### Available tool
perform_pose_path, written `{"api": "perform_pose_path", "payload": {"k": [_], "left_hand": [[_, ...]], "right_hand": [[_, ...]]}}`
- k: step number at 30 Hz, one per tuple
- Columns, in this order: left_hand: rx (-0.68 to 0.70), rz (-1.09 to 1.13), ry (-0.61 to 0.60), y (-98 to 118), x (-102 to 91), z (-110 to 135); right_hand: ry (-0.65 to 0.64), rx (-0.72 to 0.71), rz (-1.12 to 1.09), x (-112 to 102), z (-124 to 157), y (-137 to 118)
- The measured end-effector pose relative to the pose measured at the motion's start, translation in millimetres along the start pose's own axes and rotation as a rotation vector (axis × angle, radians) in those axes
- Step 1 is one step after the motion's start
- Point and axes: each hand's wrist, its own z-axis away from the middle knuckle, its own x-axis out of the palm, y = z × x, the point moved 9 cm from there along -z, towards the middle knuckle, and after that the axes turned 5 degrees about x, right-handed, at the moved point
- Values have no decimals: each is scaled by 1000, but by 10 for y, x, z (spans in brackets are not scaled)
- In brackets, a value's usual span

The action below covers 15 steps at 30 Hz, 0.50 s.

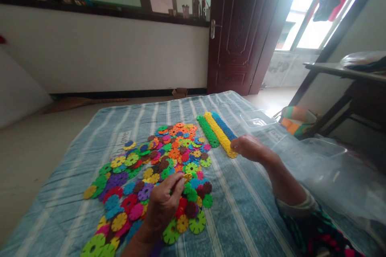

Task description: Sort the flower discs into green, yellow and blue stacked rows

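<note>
Your left hand [161,209] is clamped on a yellow disc [187,176], fingers pinched together at its edge. That pinch leaves most of the disc clear of your fingers, so its notched rim stays exposed. The disc sits just ahead of your fingertips, over the disc pile [173,153]. The pile spreads around and ahead of that hand, in mixed colours, flat on the bedspread [241,209].

Your right hand [250,148] is off to the right of the pile. Fingers look curled together, tips at the near end of the yellow strip [219,134]. Can't tell if they're gripping it or just touching.

Beyond those fingertips, three strips of joined discs lie side by side: green [208,131], yellow, blue [223,125]. One colour per strip, away from the pile, so the loose discs don't mix in.

Clear box [257,121] sits just past your right hand, on the bedspread. Clear tub [324,148] is further right, beyond that wrist. Patterned sleeve [319,233] is below your right forearm, bottom right of view.
</note>
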Motion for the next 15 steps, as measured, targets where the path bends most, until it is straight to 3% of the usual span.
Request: {"api": "perform_pose_path", "payload": {"k": [8,15], "left_hand": [[26,-38,-16,3,14,4],[38,-87,-22,17,12,13]], "right_hand": [[-39,24,37,306,-60,178],[-4,31,121,289,-65,183]]}}
